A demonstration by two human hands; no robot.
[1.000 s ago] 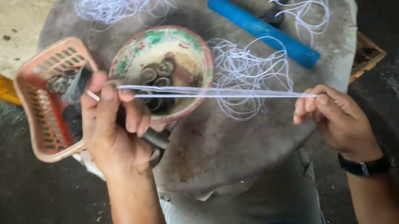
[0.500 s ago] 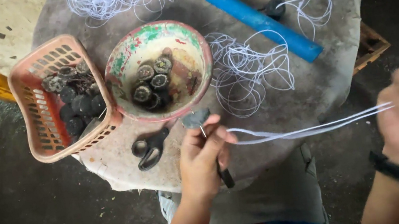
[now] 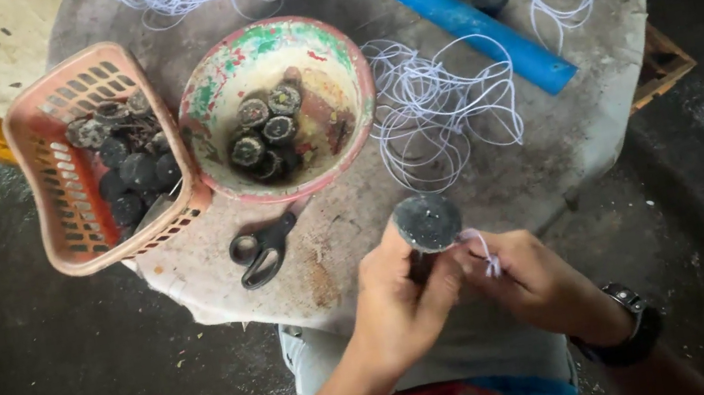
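The left hand [image 3: 404, 299] is gripping one dark spool [image 3: 427, 222] in closed fingers; the right hand [image 3: 530, 277] is pinching one white string [image 3: 483, 253]. One pair of scissors [image 3: 263, 250] is lying on the bench [image 3: 547, 153].

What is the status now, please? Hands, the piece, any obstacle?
Left hand grips dark round piece. Right hand pinches white string beside it. Scissors lie apart on table; nothing blocks.

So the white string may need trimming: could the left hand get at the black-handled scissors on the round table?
Probably yes: the black-handled scissors lie uncovered just beside the left hand, though it holds a dark round disc.
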